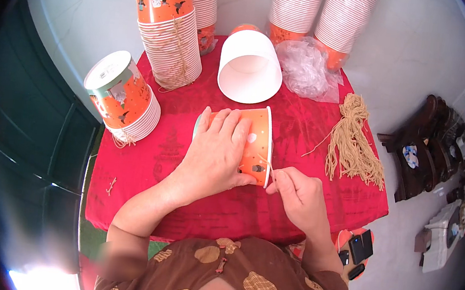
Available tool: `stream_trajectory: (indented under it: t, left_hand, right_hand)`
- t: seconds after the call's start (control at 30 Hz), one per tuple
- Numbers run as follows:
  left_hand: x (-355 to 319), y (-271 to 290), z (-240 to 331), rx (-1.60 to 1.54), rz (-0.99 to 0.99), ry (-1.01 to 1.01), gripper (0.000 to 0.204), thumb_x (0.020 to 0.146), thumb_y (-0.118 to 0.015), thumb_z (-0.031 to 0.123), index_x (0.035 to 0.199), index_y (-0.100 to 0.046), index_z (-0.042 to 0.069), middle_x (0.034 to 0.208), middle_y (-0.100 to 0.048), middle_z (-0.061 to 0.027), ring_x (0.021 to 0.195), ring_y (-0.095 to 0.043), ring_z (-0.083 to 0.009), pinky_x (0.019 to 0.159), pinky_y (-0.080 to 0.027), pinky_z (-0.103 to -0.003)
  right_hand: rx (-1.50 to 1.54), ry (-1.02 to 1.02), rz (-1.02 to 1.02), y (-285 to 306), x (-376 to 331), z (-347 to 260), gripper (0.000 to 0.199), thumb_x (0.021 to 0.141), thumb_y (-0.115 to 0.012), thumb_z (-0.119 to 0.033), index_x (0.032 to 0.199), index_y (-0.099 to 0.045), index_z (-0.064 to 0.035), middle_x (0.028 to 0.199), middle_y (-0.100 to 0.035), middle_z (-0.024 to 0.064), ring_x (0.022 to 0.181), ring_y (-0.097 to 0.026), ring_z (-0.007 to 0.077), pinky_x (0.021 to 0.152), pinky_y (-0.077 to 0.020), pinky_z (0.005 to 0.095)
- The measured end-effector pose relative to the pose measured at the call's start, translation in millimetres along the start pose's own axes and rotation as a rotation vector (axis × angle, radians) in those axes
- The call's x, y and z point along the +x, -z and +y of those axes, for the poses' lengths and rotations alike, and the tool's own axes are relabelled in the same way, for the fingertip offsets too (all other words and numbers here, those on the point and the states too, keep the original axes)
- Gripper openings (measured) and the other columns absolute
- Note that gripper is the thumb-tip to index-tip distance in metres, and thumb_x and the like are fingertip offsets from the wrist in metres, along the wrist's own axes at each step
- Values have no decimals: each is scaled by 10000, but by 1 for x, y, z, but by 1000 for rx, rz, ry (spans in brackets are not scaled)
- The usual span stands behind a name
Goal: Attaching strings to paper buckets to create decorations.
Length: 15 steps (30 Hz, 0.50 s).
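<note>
An orange paper tub [259,133] with a white rim lies on its side on the red tablecloth in front of me. My left hand [212,148] wraps over it from above, the thumb near its lower edge. At the rim, my right hand [295,196] pinches a tan string [267,164] that runs against the tub's side by the rim. The string's far end is hidden under my fingers. Right of the tub lies a bundle of tan strings [353,145]. Beyond the tub, a white tub [251,71] rests on its side, its open mouth facing me.
Two stacks of orange tubs, one short [130,104] and one tall [169,44], stand at the left with strings hanging on them. More wrapped stacks [296,8] stand at the back beside crumpled clear plastic [310,68]. A string scrap [111,185] lies near the left edge.
</note>
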<state>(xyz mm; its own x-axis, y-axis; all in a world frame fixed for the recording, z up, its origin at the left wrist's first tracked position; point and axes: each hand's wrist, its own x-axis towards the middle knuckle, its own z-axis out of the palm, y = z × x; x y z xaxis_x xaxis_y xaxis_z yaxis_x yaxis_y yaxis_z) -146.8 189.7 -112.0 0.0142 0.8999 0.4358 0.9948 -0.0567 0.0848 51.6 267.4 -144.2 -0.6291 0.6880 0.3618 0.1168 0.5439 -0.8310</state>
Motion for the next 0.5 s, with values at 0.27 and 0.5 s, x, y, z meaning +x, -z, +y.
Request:
stream_trajectory:
  t: [0.27, 0.5]
  left_hand:
    - [1, 0, -4, -44, -64, 7, 1087, 553, -890, 464, 1356, -344, -25, 1381, -418, -248, 1314, -398, -412, 1122, -251, -601]
    - [1, 0, -5, -29, -33, -12, 1031, 572, -882, 454, 1321, -407, -70, 1370, -444, -249, 1309, -415, -409, 1109, -271, -603]
  right_hand:
    - [113, 79, 75, -1, 30, 15, 238, 967, -552, -155, 903, -653, 50, 774, -644, 99, 671, -599, 148, 614, -460, 286]
    - [561, -341, -290, -5, 57, 11, 301, 979, -534, -196, 779, -631, 6, 663, -536, -49, 600, -447, 29, 513, -350, 234]
